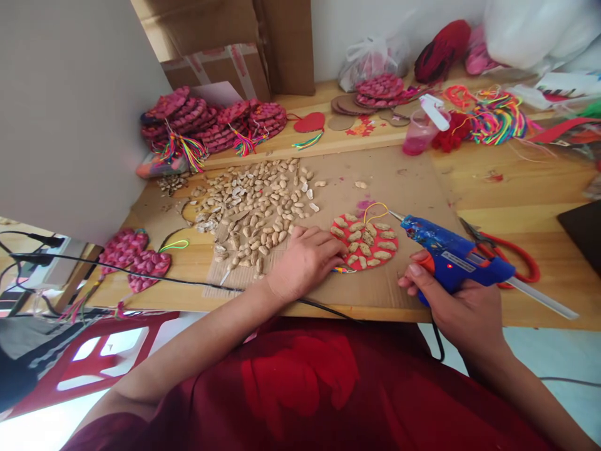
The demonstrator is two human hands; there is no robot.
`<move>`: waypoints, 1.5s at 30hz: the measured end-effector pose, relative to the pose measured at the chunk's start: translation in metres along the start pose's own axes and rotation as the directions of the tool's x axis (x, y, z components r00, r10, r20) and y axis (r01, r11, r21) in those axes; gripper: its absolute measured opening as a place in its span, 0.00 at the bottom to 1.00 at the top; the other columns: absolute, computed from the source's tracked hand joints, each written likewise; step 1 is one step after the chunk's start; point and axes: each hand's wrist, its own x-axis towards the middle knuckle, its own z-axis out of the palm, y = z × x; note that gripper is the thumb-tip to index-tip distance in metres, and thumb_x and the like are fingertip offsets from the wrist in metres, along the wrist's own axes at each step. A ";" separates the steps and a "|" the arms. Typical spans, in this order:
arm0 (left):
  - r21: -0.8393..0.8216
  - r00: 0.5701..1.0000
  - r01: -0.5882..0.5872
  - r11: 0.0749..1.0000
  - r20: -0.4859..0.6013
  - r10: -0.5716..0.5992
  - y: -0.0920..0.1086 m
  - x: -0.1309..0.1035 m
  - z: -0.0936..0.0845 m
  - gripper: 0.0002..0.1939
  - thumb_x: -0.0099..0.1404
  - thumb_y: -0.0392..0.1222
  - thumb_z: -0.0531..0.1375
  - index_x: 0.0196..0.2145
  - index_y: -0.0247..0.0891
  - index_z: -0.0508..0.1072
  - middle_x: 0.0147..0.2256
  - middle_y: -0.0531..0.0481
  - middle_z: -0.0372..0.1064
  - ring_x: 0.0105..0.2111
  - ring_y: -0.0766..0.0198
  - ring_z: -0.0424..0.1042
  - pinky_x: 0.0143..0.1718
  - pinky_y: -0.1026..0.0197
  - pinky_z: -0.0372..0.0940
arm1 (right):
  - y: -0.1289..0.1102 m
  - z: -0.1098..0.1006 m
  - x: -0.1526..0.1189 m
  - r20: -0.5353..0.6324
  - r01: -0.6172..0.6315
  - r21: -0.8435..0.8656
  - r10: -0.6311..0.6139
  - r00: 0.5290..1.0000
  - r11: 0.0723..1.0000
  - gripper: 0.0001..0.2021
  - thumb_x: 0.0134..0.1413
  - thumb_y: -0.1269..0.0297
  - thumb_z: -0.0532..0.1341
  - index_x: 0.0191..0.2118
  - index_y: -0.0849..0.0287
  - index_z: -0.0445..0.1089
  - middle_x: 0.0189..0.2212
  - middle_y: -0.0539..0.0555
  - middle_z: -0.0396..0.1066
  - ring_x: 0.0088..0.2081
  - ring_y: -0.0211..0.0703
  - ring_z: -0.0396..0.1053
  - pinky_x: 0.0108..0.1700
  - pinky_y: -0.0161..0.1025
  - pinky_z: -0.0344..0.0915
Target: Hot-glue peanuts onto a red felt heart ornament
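My right hand point(462, 300) is wrapped round a blue glue gun point(434, 250), its nozzle pointing left above the cardboard sheet point(408, 188). A white glue stick point(544, 297) juts from the gun's rear. Peanut shells are set on a red disc point(344, 223) with a yellow loop at its top. At the disc's left edge lies my left hand point(307, 260), fingers curled together; whatever is between or under the fingertips is hidden. Left of that hand spreads a pile of peanut shells point(256, 207).
Red-handled pliers point(530, 250) lie behind the gun. Pink discs point(206, 125) are stacked along the back, with a spray bottle point(420, 128) and colourful threads point(500, 119). A black cord point(188, 280) crosses the table's front; finished pieces point(149, 269) lie left.
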 end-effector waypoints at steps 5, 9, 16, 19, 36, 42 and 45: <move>0.000 0.999 -0.035 0.999 0.032 0.035 -0.004 0.004 -0.006 0.08 0.73 0.42 0.56 0.42 0.42 0.76 0.42 0.50 0.76 0.44 0.61 0.70 0.47 0.55 0.53 | 0.003 -0.001 0.000 0.004 -0.010 0.002 0.010 1.000 1.000 0.10 0.62 0.56 0.67 0.41 0.57 0.73 0.29 0.51 0.73 0.27 0.43 0.72 0.30 0.38 0.71; 0.063 0.986 -0.128 0.990 0.119 0.120 -0.006 0.011 -0.013 0.10 0.74 0.42 0.54 0.41 0.42 0.76 0.41 0.50 0.75 0.43 0.61 0.68 0.46 0.55 0.52 | 0.000 -0.002 0.000 0.011 -0.016 0.002 0.016 1.000 1.000 0.09 0.63 0.57 0.67 0.40 0.57 0.72 0.29 0.51 0.73 0.27 0.43 0.71 0.32 0.39 0.70; 0.135 0.953 -0.260 0.956 0.193 0.232 -0.007 0.023 -0.020 0.11 0.74 0.42 0.54 0.39 0.40 0.75 0.40 0.49 0.73 0.42 0.62 0.67 0.45 0.56 0.50 | -0.003 0.000 -0.001 0.011 -0.053 0.062 0.052 0.999 0.997 0.10 0.62 0.57 0.67 0.41 0.58 0.72 0.29 0.52 0.73 0.27 0.44 0.72 0.30 0.37 0.70; 0.128 0.943 -0.270 0.954 0.236 0.236 -0.008 0.027 -0.021 0.12 0.74 0.41 0.53 0.37 0.38 0.75 0.38 0.48 0.73 0.41 0.62 0.67 0.43 0.56 0.51 | -0.003 0.000 -0.001 0.010 -0.055 0.057 0.054 0.998 0.997 0.10 0.62 0.57 0.67 0.40 0.59 0.72 0.29 0.52 0.73 0.27 0.43 0.72 0.30 0.35 0.71; -0.870 0.798 0.426 -0.249 0.491 -0.350 0.008 0.001 -0.025 0.18 0.49 0.47 0.75 0.30 0.33 0.75 0.25 0.53 0.68 0.25 0.73 0.65 0.29 0.68 0.58 | -0.028 -0.010 -0.009 0.325 -0.269 0.225 0.188 0.927 0.937 0.15 0.65 0.52 0.66 0.46 0.58 0.69 0.29 0.53 0.72 0.25 0.43 0.70 0.25 0.33 0.69; -0.844 0.828 0.375 -0.385 0.491 -0.270 0.012 -0.007 -0.023 0.18 0.51 0.47 0.73 0.26 0.33 0.70 0.25 0.53 0.64 0.25 0.72 0.63 0.28 0.68 0.56 | -0.059 -0.014 -0.020 0.479 -0.209 0.105 0.135 0.867 0.972 0.13 0.69 0.50 0.61 0.45 0.56 0.70 0.24 0.49 0.69 0.23 0.40 0.68 0.24 0.30 0.70; -0.842 0.838 0.354 -0.408 0.479 -0.262 0.013 -0.010 -0.023 0.18 0.52 0.46 0.73 0.27 0.33 0.70 0.26 0.53 0.64 0.26 0.72 0.64 0.28 0.68 0.58 | -0.067 -0.013 -0.022 0.484 -0.107 0.054 0.067 0.872 0.993 0.13 0.71 0.51 0.59 0.43 0.55 0.70 0.24 0.49 0.69 0.24 0.41 0.69 0.26 0.31 0.70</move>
